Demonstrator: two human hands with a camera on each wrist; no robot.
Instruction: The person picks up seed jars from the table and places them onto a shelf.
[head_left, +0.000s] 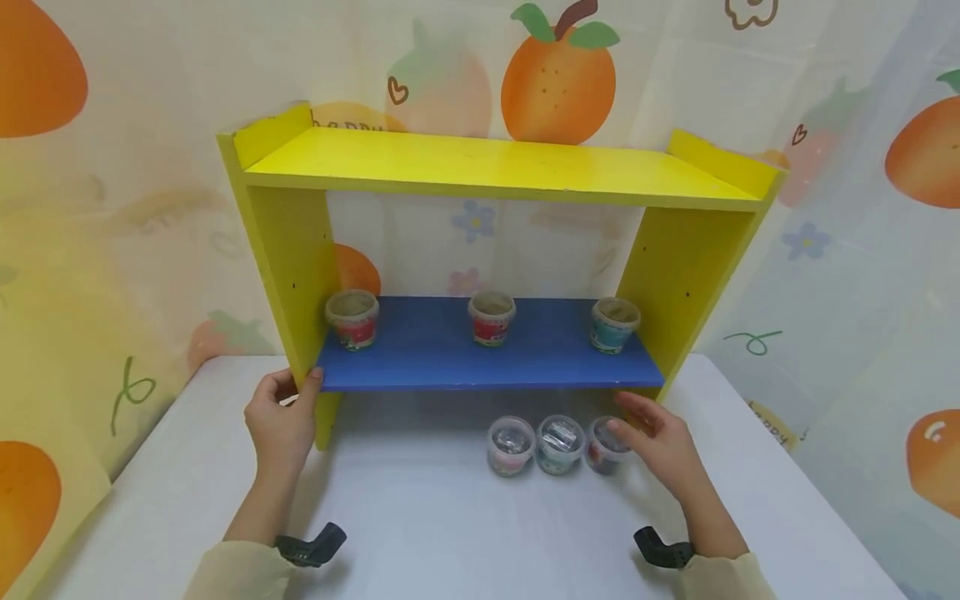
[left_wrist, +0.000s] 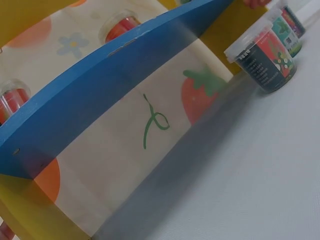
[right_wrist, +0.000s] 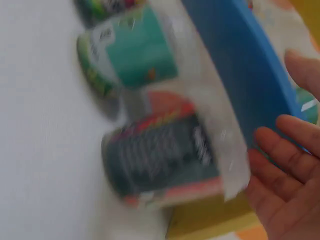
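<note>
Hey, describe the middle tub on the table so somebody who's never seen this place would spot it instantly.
Find the yellow shelf unit, then look below its blue shelf to the white table. A row of three stands there by the right hand. The middle tub has a teal label, while the left tub and right tub have dark-and-red ones.

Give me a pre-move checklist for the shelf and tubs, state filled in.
1. Shelf unit steadied: ok; left hand grips its yellow left side panel.
2. Right hand free: ok; fingers open, gripping nothing.
3. Rightmost table tub upright: ok.
4. Right hand touching that tub: cannot tell; they look very close.
5. Space on blue shelf: ok; gaps between the three shelf tubs.
6. Table tub lids sealed: cannot tell.
</note>
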